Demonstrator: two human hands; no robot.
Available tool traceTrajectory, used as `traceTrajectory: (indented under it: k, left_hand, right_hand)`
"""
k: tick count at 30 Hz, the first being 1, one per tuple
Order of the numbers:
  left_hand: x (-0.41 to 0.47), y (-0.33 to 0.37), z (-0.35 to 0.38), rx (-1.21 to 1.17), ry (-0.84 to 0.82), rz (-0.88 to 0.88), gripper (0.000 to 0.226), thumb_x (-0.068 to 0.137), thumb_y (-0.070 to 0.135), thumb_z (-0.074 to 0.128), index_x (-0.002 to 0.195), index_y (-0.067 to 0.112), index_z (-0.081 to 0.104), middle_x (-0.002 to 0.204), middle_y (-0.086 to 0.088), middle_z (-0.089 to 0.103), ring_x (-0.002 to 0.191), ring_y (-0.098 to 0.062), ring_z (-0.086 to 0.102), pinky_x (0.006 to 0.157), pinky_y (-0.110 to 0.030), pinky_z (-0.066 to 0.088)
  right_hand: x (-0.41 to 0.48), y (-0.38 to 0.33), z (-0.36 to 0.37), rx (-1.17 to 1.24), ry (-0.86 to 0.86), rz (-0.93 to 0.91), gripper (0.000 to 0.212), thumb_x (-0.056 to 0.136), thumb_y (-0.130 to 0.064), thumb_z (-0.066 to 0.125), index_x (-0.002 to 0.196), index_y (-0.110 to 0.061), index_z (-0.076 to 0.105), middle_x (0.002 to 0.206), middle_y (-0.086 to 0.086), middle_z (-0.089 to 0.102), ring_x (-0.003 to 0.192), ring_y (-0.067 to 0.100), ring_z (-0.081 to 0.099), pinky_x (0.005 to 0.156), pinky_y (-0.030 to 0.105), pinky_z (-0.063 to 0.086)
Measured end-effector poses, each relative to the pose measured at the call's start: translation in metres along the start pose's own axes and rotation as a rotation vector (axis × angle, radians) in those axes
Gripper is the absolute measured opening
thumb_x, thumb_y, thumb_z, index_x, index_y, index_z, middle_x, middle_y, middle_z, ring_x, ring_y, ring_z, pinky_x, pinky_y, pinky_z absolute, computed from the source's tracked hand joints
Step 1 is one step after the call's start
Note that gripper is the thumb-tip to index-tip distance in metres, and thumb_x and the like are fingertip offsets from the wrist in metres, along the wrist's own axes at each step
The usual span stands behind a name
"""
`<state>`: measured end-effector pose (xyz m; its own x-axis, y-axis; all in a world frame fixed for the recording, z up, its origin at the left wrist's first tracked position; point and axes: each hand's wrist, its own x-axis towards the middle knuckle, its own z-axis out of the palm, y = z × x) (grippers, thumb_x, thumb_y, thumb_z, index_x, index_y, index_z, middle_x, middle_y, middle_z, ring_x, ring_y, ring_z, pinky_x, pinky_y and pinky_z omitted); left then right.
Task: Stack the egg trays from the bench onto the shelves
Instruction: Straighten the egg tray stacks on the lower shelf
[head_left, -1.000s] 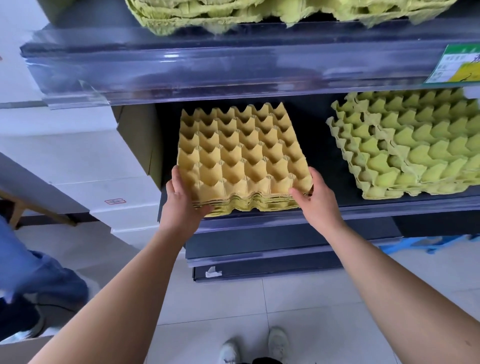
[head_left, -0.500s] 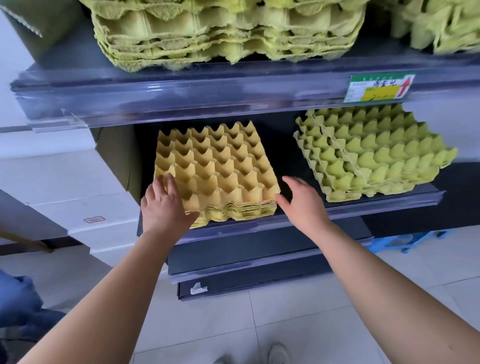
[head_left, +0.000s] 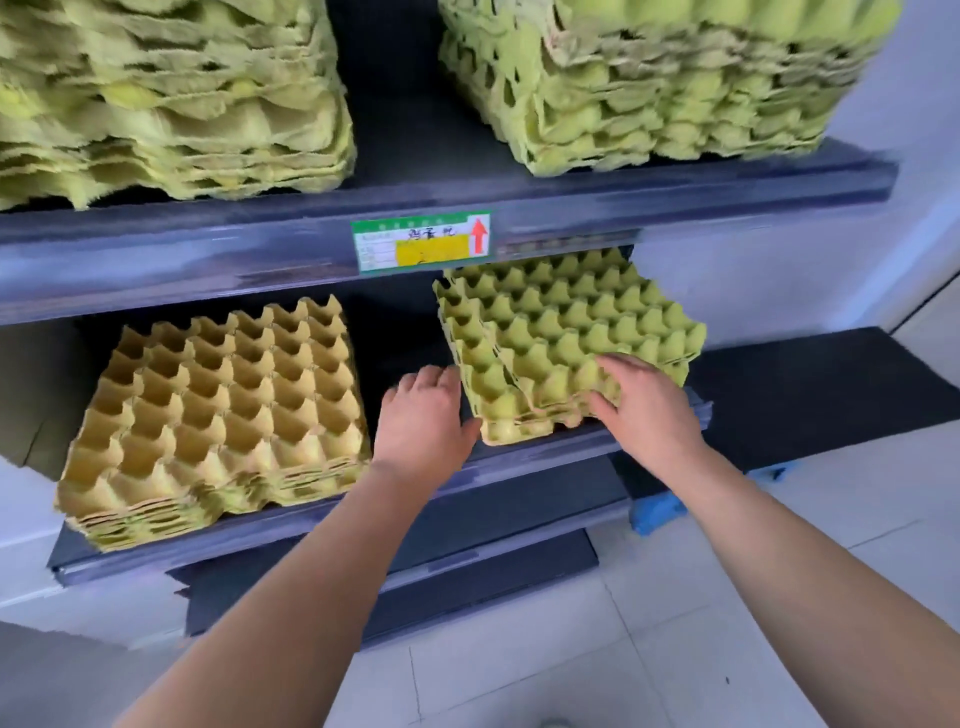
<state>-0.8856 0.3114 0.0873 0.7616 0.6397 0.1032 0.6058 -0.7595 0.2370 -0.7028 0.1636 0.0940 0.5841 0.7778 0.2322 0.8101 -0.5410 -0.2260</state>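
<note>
A skewed stack of green egg trays (head_left: 566, 322) lies on the right of the lower shelf (head_left: 311, 519), its layers not lined up. My left hand (head_left: 423, 415) presses against the stack's left edge, thumb at the front corner. My right hand (head_left: 644, 402) lies on the stack's front right part, fingers curled over the cups. A neat stack of yellow egg trays (head_left: 223, 405) sits on the left of the same shelf, apart from both hands.
The upper shelf (head_left: 208, 260) holds two tall piles of green trays (head_left: 166, 98) (head_left: 660, 83) and carries a price label (head_left: 421, 241). A dark low platform (head_left: 810, 384) stands to the right, a blue object (head_left: 654, 506) beneath it. The floor is pale tile.
Both hands let go of the yellow stack and moved right onto the green stack. The view swung right and up, bringing the upper piles into sight.
</note>
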Motion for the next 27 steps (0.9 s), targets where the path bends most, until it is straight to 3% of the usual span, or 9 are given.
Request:
traceTrajectory:
  k: [7, 12, 17, 20, 22, 27]
  left_hand:
    - [0.043, 0.091, 0.044, -0.098, -0.004, -0.089, 0.067, 0.088, 0.048, 0.059, 0.144, 0.017, 0.036, 0.143, -0.005, 0.040, 0.127, -0.028, 0.040, 0.102, -0.037, 0.039]
    - [0.055, 0.109, 0.066, -0.079, -0.059, -0.222, 0.064, 0.088, 0.046, 0.061, 0.142, 0.024, 0.037, 0.142, -0.003, 0.038, 0.117, -0.033, 0.046, 0.093, -0.038, 0.045]
    - [0.063, 0.107, 0.072, -0.160, -0.044, -0.251, 0.044, 0.091, 0.032, 0.062, 0.131, 0.016, 0.051, 0.131, -0.005, 0.049, 0.104, -0.032, 0.054, 0.082, -0.036, 0.045]
    - [0.067, 0.105, 0.065, -0.207, 0.013, -0.209, 0.038, 0.089, 0.024, 0.066, 0.124, 0.011, 0.059, 0.120, -0.005, 0.055, 0.101, -0.031, 0.055, 0.079, -0.035, 0.046]
    - [0.068, 0.102, 0.057, -0.254, 0.082, -0.195, 0.039, 0.086, 0.016, 0.069, 0.123, 0.008, 0.061, 0.119, -0.008, 0.057, 0.101, -0.031, 0.057, 0.082, -0.035, 0.047]
    - [0.068, 0.080, 0.050, -0.266, 0.130, -0.247, 0.043, 0.083, 0.013, 0.073, 0.122, 0.003, 0.059, 0.119, -0.012, 0.056, 0.104, -0.030, 0.057, 0.087, -0.035, 0.044]
  right_hand:
    - [0.044, 0.112, -0.008, -0.011, -0.106, -0.048, 0.058, 0.086, -0.037, 0.066, 0.137, -0.012, 0.050, 0.146, 0.009, 0.043, 0.133, 0.025, 0.041, 0.106, 0.034, 0.034]
    - [0.071, 0.149, 0.001, -0.055, -0.173, -0.049, 0.068, 0.081, -0.046, 0.068, 0.137, -0.015, 0.049, 0.146, 0.019, 0.036, 0.136, 0.033, 0.032, 0.111, 0.040, 0.027]
    - [0.088, 0.167, 0.008, 0.049, -0.282, 0.055, 0.069, 0.072, -0.051, 0.074, 0.132, -0.024, 0.053, 0.135, 0.021, 0.037, 0.126, 0.036, 0.042, 0.104, 0.039, 0.037]
    - [0.091, 0.172, 0.007, 0.208, -0.329, 0.129, 0.065, 0.068, -0.049, 0.079, 0.125, -0.026, 0.057, 0.123, 0.011, 0.041, 0.102, 0.028, 0.057, 0.096, 0.032, 0.044]
    - [0.090, 0.172, 0.007, 0.245, -0.289, 0.127, 0.059, 0.065, -0.050, 0.080, 0.117, -0.027, 0.061, 0.117, 0.007, 0.040, 0.097, 0.028, 0.056, 0.095, 0.032, 0.044]
    - [0.088, 0.151, 0.012, 0.194, -0.110, 0.043, 0.048, 0.070, -0.050, 0.077, 0.111, -0.030, 0.062, 0.119, 0.010, 0.037, 0.111, 0.033, 0.042, 0.097, 0.033, 0.035]
